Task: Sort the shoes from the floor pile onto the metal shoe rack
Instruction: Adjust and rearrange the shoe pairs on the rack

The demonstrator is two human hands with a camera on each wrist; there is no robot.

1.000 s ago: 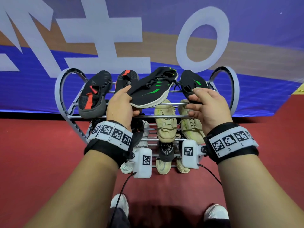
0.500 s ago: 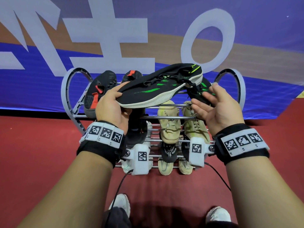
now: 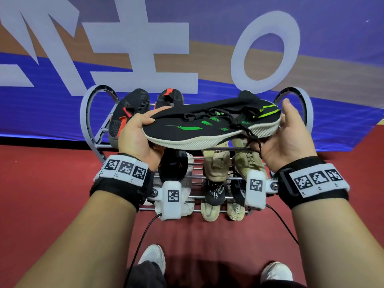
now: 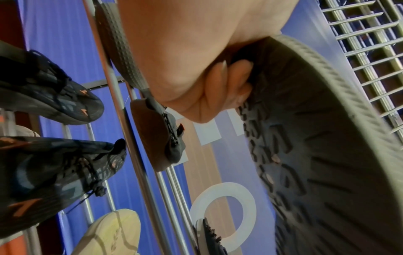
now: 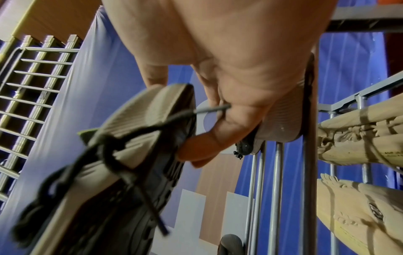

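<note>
A black shoe with green stripes and a white sole [image 3: 207, 125] hangs sideways just above the top tier of the metal shoe rack [image 3: 87, 113]. My left hand [image 3: 137, 132] grips its toe, thumb on top and fingers curled under the sole [image 4: 316, 155]. Around the heel [image 5: 130, 155] curls my right hand [image 3: 286, 138], with a loose black lace running over its fingers [image 5: 240, 103]. Two black shoes with red marks [image 3: 128, 115] [image 3: 170, 98] lean on the top tier's left half. The top tier's right half is hidden behind the held shoe.
Two beige shoes [image 3: 216, 163] and a black shoe [image 3: 172, 165] sit on the middle tier, with more pairs below. A blue and tan banner wall [image 3: 207, 38] stands right behind the rack. Red floor [image 3: 41, 183] lies all around, and my own white shoes [image 3: 153, 258] are at the bottom.
The black and green shoe rose off the top tier and swung to lie sideways. My right hand left the other shoe on the rack and took this one's heel.
</note>
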